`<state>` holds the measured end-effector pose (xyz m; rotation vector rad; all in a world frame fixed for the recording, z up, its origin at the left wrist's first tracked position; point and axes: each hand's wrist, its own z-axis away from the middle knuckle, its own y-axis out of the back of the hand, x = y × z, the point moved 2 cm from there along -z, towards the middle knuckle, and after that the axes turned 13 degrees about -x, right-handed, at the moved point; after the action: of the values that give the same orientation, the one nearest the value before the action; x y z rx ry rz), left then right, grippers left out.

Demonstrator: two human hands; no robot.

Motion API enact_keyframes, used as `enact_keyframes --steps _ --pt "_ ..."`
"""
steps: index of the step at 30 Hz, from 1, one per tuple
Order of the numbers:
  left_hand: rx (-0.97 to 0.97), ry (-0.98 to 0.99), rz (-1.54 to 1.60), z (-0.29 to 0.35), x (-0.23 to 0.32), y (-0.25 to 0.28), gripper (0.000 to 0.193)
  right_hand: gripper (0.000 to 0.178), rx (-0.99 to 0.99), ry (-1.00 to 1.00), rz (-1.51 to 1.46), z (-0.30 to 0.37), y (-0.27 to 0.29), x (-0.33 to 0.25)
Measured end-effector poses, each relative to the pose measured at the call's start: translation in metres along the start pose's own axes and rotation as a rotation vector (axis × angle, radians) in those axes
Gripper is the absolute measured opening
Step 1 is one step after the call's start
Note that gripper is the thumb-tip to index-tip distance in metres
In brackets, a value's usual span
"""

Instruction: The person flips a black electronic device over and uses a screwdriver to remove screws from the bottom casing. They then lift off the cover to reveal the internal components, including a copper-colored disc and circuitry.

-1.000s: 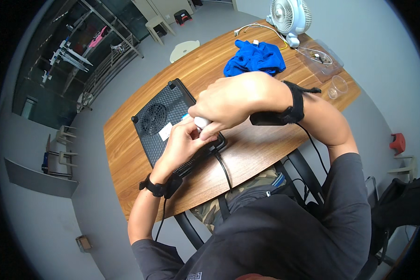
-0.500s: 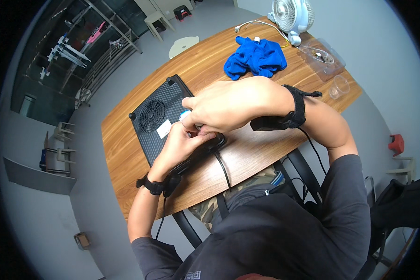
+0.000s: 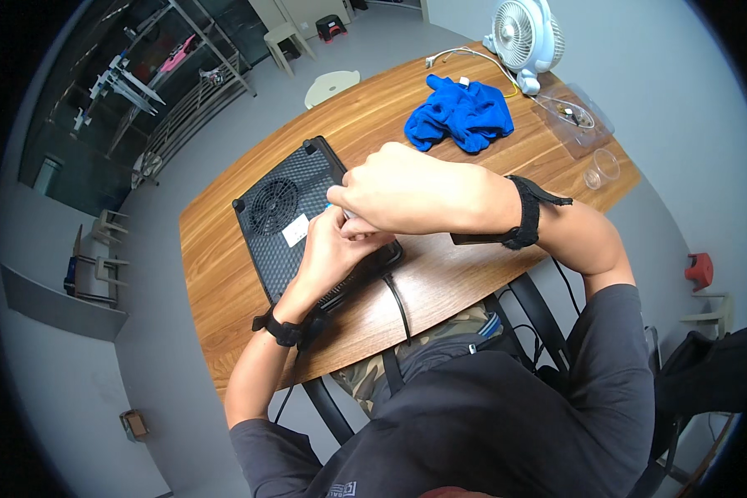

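Note:
A black laptop cooling pad with a textured face lies on the wooden table, its round fan grille and a white label showing. Over its right part my two hands meet. My right hand reaches across from the right, its fingers curled around a small thing that shows only a bit of blue. Just beneath, my left hand is closed at the same spot, thumb and fingers pinched together. What it grips is hidden. A black cable runs from the pad toward the table's near edge.
A crumpled blue cloth lies beyond my right hand. At the far right stand a white fan with its cord, a clear plastic tray and a clear cup. Past the table's far edge is a pale stool.
The right hand has turned slightly over the left one, hiding more of the small blue thing. Both hands stay at the same place on the pad. The whole view has shifted a little.

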<state>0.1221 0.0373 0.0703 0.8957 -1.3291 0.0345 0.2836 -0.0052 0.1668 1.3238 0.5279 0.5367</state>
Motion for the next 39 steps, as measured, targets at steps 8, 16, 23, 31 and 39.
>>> enact_keyframes --steps 8,16,23,31,39 --pt "-0.138 -0.006 -0.014 0.007 -0.006 0.004 0.029 0.023 -0.016 0.243 -0.185 0.017 0.002 0.005" --pt "0.000 -0.038 -0.103 0.000 -0.008 -0.001 0.030 0.043 0.142 0.053 -0.030 0.007 -0.003 0.010" --pt "-0.084 0.083 -0.138 0.003 -0.004 0.000 0.029 0.030 0.140 0.245 -0.172 0.008 -0.011 0.011" --pt "-0.090 0.158 -0.151 0.005 -0.004 0.003 0.024 0.035 0.161 0.300 -0.126 0.006 -0.012 0.016" --pt "-0.070 0.072 -0.142 0.003 -0.006 -0.001 0.034 0.033 0.112 0.204 -0.148 0.007 -0.007 0.008"
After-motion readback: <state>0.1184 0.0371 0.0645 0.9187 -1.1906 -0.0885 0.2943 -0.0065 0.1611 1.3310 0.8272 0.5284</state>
